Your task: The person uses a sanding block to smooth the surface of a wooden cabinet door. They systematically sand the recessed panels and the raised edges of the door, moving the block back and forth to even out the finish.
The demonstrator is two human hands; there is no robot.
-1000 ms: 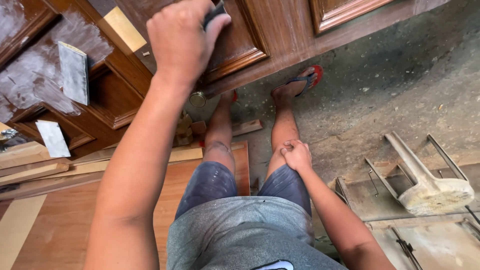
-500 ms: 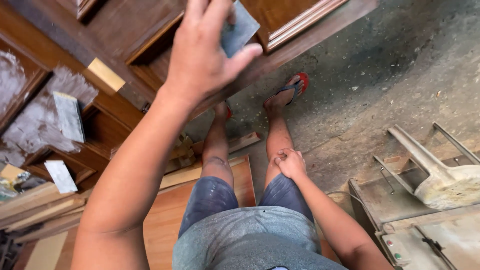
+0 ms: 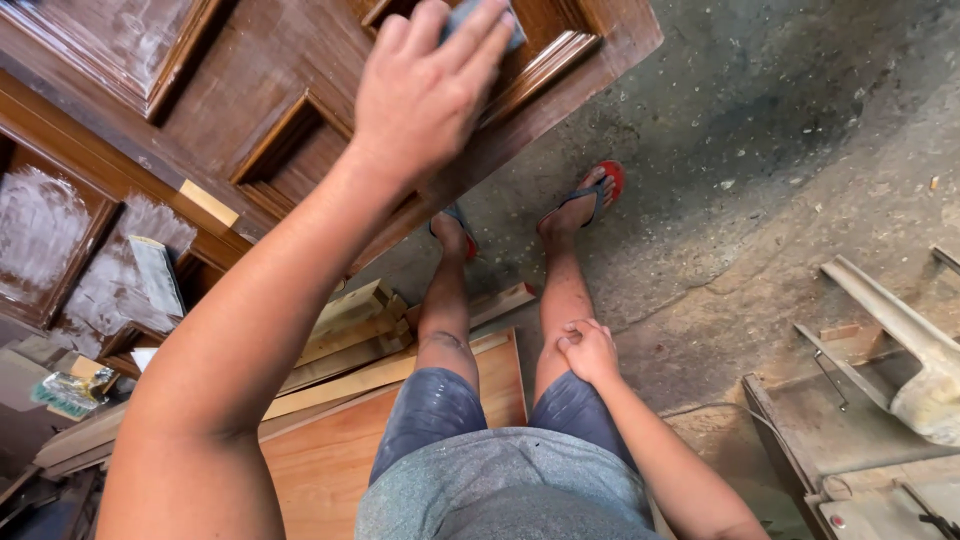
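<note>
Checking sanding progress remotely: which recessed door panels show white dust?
The two recessed panels at far left, one beside the other, are streaked white. The panel under the left hand and its grey sanding pad is bare glossy brown.

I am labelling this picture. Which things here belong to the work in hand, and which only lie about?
In use:
left hand
grey sandpaper piece
brown panelled door

Lying about:
wood offcuts
overturned stool
right hand, resting on the knee

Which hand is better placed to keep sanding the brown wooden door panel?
Left. The left hand already presses the grey sanding pad against the brown wooden door panel. The right hand rests on the right knee, away from the door and holding nothing.
</note>
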